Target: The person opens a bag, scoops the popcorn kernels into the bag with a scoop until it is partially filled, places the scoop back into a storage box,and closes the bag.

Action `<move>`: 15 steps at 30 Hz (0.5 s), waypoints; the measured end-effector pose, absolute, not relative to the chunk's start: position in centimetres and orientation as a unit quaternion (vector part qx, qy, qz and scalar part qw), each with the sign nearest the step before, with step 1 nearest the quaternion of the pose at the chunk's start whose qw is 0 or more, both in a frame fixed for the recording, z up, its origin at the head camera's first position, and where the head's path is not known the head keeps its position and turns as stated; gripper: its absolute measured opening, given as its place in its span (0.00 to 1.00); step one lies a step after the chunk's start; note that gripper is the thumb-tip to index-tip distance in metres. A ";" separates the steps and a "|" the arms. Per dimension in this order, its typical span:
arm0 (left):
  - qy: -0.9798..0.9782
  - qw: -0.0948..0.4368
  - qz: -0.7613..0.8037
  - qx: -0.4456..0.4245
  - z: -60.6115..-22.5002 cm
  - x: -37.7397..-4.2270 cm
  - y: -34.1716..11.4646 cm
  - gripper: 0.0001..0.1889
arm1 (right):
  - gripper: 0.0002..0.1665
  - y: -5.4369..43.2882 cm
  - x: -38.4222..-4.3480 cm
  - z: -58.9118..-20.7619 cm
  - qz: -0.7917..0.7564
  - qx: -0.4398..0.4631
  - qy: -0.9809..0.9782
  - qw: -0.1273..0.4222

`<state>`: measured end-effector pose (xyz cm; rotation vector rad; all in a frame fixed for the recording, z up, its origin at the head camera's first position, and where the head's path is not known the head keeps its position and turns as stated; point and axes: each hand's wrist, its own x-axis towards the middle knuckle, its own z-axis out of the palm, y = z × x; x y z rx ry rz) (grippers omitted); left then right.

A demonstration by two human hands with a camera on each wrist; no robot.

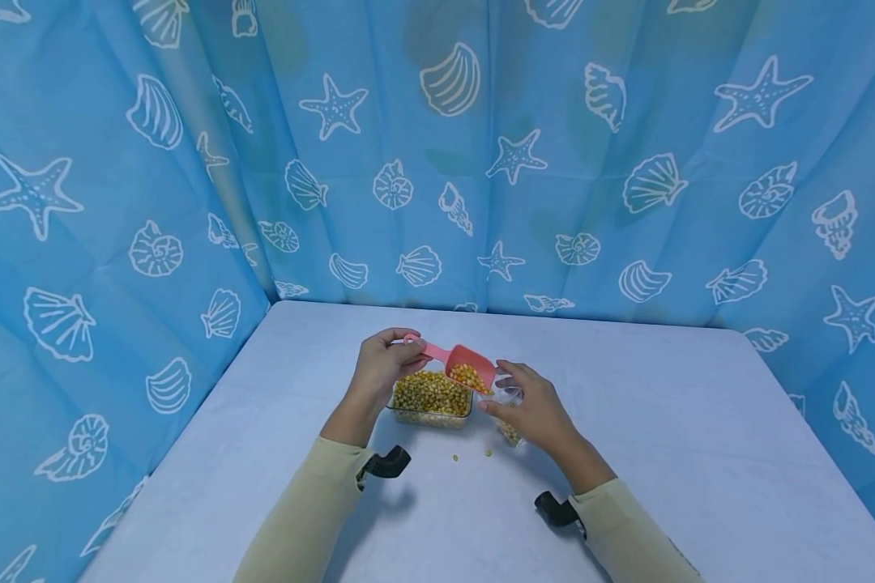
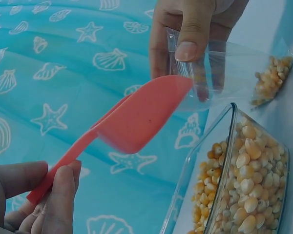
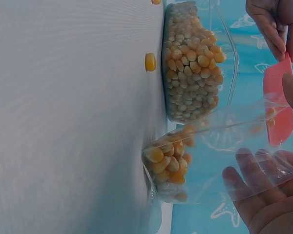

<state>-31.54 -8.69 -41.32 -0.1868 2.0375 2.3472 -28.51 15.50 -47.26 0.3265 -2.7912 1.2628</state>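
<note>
My left hand [image 1: 379, 368] pinches the handle of a pink scoop [image 2: 141, 114] between thumb and fingers. Yellow corn kernels [image 1: 468, 376] lie in the scoop's bowl, and its lip reaches the mouth of a clear plastic bag [image 2: 237, 61]. That bag is held near its mouth by my right hand [image 1: 535, 409], thumb on one side and fingers on the other. Some kernels [image 3: 171, 163] sit in the bag's bottom. Beside the bag, beneath the scoop, stands a glass container [image 2: 233, 122] heaped with corn kernels [image 1: 432, 393].
Two loose kernels, one of them a yellow kernel [image 3: 150, 62], lie on the white-covered table [image 1: 262, 453] in front of the container. A blue curtain [image 1: 437, 162] with shell and starfish prints hangs behind the table and along its left side.
</note>
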 end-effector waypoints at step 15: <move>0.669 0.008 0.741 -0.053 -41.2 -31.5 -8.6 0.11 | 0.48 15.5 -28.6 -47.2 0.415 0.113 -0.902 0.032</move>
